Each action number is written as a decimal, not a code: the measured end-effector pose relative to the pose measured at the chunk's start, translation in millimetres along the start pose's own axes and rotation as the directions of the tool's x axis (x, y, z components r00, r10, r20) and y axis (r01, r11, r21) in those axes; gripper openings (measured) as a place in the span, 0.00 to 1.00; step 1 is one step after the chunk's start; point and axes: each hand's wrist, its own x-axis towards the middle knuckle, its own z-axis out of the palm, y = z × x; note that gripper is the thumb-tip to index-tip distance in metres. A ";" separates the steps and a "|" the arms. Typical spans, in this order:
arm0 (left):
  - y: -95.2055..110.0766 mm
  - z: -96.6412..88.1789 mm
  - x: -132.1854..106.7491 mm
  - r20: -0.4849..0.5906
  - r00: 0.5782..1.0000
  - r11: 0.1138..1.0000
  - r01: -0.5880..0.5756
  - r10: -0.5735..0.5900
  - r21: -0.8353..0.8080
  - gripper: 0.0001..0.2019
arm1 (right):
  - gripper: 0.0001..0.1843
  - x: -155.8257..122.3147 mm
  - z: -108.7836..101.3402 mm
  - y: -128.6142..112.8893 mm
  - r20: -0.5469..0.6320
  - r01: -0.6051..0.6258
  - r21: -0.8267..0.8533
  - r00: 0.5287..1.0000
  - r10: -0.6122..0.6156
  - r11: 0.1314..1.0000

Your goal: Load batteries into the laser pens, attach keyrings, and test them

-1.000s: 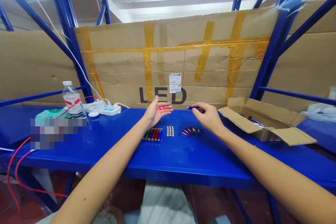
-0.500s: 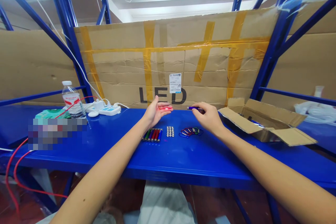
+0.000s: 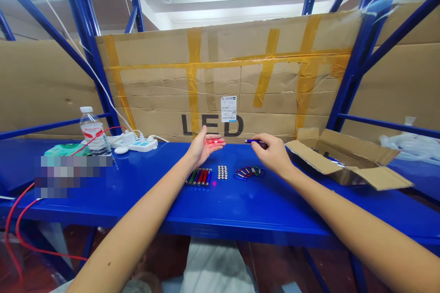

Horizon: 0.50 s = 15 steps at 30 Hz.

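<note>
My right hand (image 3: 270, 150) grips a dark blue laser pointer (image 3: 253, 141), its tip aimed left. A bright red light spot falls on the fingers of my left hand (image 3: 206, 145), which is open with the palm turned toward the pointer. Below the left hand lies a row of pen-like metal tubes (image 3: 199, 177) in green, red, blue and dark colours. Beside them several silver button cells (image 3: 222, 172) sit in a small grid. Several coloured carabiners (image 3: 250, 173) are lined up below the right hand. A pinkish glow shows on the tabletop near the tubes.
An open cardboard box (image 3: 343, 165) with some items inside stands on the right of the blue table (image 3: 254, 210). On the left are a water bottle (image 3: 94, 132), a power strip (image 3: 142, 143) and red cables (image 3: 20, 219). A large taped carton (image 3: 165, 96) forms the back.
The red light on my left fingers has become a smaller, tighter spot, and the pink glow on the table is brighter. Both hands have barely moved.
</note>
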 end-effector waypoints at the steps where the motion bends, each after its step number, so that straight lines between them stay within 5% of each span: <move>1: 0.0 0.1 -0.2 0.002 1.000 1.000 0.002 -0.002 0.002 0.33 | 0.11 0.0 0.2 0.1 -0.009 0.000 0.004 1.000 0.000 1.000; 12: 0.5 -0.5 -0.4 0.010 1.000 0.999 -0.005 0.005 0.050 0.34 | 0.11 0.2 0.7 1.8 0.005 -0.016 -0.007 1.000 0.016 1.000; 15: -1.2 0.3 -0.8 -0.014 0.998 0.978 -0.063 0.067 0.197 0.25 | 0.12 0.1 8.0 5.7 0.106 0.002 0.002 0.994 -0.002 1.000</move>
